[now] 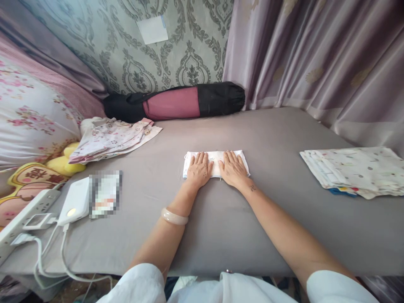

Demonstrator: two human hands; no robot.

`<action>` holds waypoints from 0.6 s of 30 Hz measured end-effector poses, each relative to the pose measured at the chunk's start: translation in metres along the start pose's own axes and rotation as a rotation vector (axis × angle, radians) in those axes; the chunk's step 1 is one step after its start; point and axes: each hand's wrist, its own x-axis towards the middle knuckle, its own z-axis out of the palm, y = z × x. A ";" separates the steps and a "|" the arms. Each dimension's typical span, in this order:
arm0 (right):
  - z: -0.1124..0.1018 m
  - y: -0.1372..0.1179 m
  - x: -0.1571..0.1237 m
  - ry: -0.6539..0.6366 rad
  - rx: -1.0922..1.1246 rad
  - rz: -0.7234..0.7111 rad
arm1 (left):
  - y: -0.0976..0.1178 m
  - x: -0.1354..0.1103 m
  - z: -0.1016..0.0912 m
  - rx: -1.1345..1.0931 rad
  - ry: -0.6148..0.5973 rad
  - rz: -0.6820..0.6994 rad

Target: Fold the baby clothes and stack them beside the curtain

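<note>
A small folded white cloth lies flat in the middle of the grey-covered surface. My left hand rests palm down on its left part, and my right hand presses palm down on its right part. The fingers of both hands are stretched out and point away from me. A strip of cloth shows between the two hands. Whether it is a garment or a towel I cannot tell. A pale bangle circles my left wrist.
Folded patterned clothes lie at the back left, and a stack of printed cloths at the right. A black and pink roll bag lies along the wall. A power strip and a white corded device sit at the left.
</note>
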 end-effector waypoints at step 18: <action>-0.005 -0.024 0.013 -0.056 0.141 -0.032 | 0.002 0.000 -0.003 -0.233 -0.014 0.122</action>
